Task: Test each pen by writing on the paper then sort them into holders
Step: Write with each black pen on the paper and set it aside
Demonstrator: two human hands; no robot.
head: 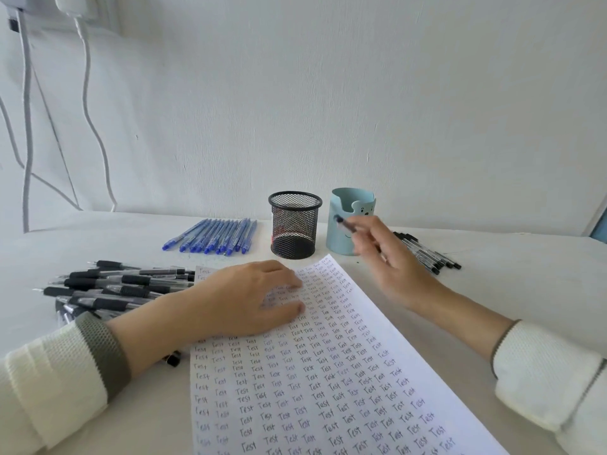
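A white paper (328,382) covered in rows of the handwritten word "Test" lies in front of me. My left hand (243,297) rests flat on its upper left part, fingers straight. My right hand (387,257) is raised just in front of the light blue bear holder (341,205) and pinches a black pen (345,224), blurred by motion, its end pointing up and left. To the left of that holder stands a black mesh holder (294,224), which looks empty.
A heap of black-grip pens (111,287) lies at the left. A row of blue pens (213,239) sits behind the paper. More black pens (427,252) lie at the right past my hand. A small black item (173,359) lies beside my left wrist. Cables hang on the wall.
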